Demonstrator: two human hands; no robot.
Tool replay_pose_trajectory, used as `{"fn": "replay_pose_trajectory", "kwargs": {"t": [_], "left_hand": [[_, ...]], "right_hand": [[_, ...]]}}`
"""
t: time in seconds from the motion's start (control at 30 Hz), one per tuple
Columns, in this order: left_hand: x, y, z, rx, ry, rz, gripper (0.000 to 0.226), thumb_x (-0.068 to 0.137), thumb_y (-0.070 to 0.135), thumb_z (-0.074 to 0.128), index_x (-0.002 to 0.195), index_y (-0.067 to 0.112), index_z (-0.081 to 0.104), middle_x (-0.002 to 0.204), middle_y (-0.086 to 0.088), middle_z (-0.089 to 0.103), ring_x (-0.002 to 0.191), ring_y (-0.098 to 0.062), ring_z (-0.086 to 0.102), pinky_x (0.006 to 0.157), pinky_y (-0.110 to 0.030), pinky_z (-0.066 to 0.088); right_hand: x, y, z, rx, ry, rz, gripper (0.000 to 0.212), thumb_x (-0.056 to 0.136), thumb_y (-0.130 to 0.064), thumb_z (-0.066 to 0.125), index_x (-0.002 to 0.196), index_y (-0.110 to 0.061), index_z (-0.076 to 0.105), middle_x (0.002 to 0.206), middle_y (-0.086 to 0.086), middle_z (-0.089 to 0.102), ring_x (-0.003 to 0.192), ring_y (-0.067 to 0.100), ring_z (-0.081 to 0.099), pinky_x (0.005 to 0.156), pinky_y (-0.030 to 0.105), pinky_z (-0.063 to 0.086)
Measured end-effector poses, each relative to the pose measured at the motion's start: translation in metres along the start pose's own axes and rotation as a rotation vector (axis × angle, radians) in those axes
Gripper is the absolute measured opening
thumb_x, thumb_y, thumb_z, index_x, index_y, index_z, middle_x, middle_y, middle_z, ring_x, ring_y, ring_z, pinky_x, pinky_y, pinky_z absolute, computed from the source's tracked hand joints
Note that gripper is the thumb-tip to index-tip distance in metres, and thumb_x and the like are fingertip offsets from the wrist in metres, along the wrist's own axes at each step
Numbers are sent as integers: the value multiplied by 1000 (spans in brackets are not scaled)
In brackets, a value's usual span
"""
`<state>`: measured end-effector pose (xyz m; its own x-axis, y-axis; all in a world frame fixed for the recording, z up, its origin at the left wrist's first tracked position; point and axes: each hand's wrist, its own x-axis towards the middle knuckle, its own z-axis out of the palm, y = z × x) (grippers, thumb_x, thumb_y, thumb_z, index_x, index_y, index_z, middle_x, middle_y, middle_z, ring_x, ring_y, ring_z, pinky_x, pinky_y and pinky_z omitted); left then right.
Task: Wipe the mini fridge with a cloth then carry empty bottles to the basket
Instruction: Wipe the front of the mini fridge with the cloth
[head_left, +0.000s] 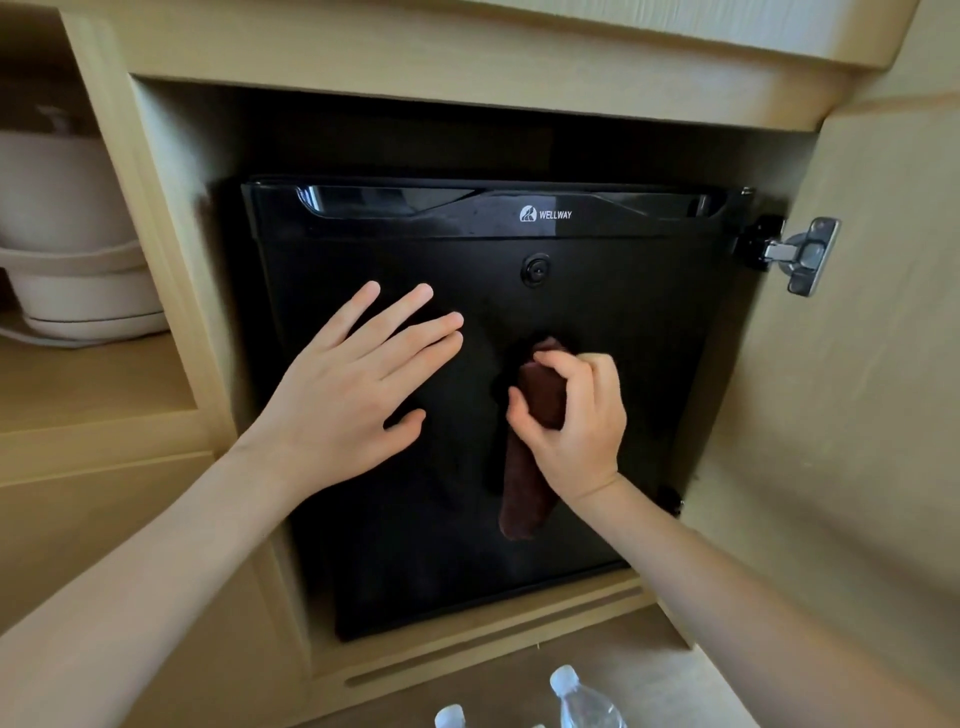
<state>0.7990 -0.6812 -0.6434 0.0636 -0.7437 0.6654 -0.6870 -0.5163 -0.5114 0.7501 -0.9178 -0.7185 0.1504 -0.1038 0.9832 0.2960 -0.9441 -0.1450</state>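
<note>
A black mini fridge (395, 545) with its door closed sits inside a pale wooden cabinet niche. My left hand (348, 389) lies flat on the fridge door, fingers spread, holding nothing. My right hand (576, 421) grips a dark brown cloth (524, 499) and presses it against the door right of centre; the cloth's loose end hangs down below my fist. Two clear plastic bottles with white caps (582, 701) (451, 717) stand on the floor at the bottom edge, only their tops showing.
The cabinet door (857, 415) stands open at the right on a metal hinge (800, 254). An open shelf at the left holds a white kettle on its tray (67, 249). A wooden ledge (493, 634) runs under the fridge.
</note>
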Motion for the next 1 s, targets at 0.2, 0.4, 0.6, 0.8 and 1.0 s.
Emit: {"fn": "replay_pose_trajectory", "kwargs": {"t": [0.2, 0.4, 0.6, 0.8, 1.0], "left_hand": [[1, 3, 1, 4, -7, -8, 71, 81, 29, 69, 146, 13, 43, 153, -3, 41, 149, -26, 22, 123, -49, 10], [2, 6, 6, -8, -2, -11, 66, 83, 32, 59, 145, 13, 45, 152, -2, 43, 149, -26, 23, 122, -51, 11], [6, 7, 2, 12, -32, 7, 65, 84, 32, 55, 145, 12, 44, 152, -4, 42, 149, -27, 24, 122, -50, 11], [16, 19, 10, -6, -32, 28, 66, 83, 31, 57, 145, 12, 44, 152, -3, 43, 149, -27, 24, 123, -49, 9], [17, 20, 17, -19, -24, 26, 68, 84, 33, 56, 147, 15, 41, 154, -1, 39, 150, -24, 20, 123, -48, 9]], "right_hand": [[-11, 10, -14, -19, -120, 29, 34, 84, -33, 70, 110, -13, 59, 101, 5, 55, 93, 15, 53, 78, 16, 45], [39, 1, -5, 93, 235, 412, 35, 86, -33, 69, 112, -14, 58, 105, -7, 48, 93, -7, 49, 84, 3, 34], [-34, 16, -22, 35, 14, 465, 43, 88, -42, 60, 115, -9, 55, 108, -5, 44, 93, 13, 53, 78, 23, 47], [15, 12, -12, 70, 149, 423, 35, 87, -37, 67, 113, -18, 54, 105, -15, 40, 93, -6, 47, 81, 2, 33], [-17, 27, -17, 105, 95, 436, 39, 86, -40, 68, 117, -22, 52, 106, -20, 39, 98, 0, 53, 83, 16, 47]]}}
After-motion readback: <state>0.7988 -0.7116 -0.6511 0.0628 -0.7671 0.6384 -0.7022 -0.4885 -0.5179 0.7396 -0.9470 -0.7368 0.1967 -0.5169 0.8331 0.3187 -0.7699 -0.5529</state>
